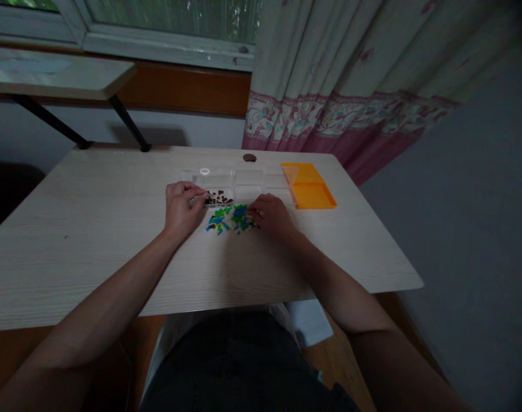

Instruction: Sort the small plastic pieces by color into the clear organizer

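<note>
Nearest to me is my lap (244,366) in dark cloth, below the near edge of the table (93,229), and my two forearms go out over it.

The small coloured pieces (229,220), blue, green and a little yellow, lie in one loose pile at the middle of the table, a bit toward the far edge. My right hand (273,217) rests on the right side of this pile, with the fingers bent down on the pieces. My left hand (181,207) is just left of the pile, with its fingertips drawn together at the compartment that has the brown pieces (218,199). For both hands I cannot tell if a piece is between the fingers.

I think it is good to take one piece at a time and to let it go low over its compartment, so that nothing jumps out.

The count: one pile, with too many small pieces to count; one clear box (248,177) behind it, with several compartments; one orange tray (310,189) touching the right end of the box; one dark round hole (249,157) near the far edge.
</note>
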`<state>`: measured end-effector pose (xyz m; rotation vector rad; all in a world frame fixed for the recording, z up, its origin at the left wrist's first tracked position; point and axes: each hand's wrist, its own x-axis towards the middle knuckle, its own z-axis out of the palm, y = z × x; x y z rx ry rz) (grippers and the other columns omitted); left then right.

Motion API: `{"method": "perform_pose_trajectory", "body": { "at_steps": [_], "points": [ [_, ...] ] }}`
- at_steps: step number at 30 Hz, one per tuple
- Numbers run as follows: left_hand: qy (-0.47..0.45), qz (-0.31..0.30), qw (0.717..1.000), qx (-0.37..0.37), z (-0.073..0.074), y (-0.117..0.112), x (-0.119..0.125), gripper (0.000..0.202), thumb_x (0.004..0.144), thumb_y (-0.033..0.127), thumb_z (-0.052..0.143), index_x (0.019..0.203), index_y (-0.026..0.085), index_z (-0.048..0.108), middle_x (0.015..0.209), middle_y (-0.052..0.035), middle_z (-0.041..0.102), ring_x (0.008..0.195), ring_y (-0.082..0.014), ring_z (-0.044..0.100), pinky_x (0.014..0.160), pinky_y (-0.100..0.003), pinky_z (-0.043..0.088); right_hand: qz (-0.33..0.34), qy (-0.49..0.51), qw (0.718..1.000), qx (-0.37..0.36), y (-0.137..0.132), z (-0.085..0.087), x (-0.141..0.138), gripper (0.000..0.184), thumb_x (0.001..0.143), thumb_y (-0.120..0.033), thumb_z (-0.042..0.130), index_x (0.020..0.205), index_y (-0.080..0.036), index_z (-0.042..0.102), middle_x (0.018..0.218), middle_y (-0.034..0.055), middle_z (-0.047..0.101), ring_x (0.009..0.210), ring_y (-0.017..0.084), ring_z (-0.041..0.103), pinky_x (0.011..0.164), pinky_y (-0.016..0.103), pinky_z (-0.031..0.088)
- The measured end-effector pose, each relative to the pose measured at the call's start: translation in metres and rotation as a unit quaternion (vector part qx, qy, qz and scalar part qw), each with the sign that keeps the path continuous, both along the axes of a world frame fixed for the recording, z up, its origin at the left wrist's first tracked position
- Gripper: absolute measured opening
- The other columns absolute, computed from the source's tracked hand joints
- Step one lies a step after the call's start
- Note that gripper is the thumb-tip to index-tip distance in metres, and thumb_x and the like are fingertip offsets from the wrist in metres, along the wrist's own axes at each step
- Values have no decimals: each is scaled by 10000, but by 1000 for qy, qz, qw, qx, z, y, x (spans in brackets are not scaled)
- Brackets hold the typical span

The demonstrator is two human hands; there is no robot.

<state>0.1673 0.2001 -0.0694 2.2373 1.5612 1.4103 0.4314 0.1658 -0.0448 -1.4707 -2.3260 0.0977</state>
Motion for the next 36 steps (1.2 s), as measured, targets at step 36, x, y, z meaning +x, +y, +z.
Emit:
{"method": "perform_pose_trajectory", "body": {
  "at_steps": [36],
  "points": [
    [65,-151,986,15,17,-20,13,215,913,299,590,1085,268,714,1011,-50,655,1012,-224,551,945,-422,414,-34,271,953,-131,-1,3,-4,188,823,-347,664,865,-183,744,804,32,678,712,136,566,684,263,429]
  ]
}}
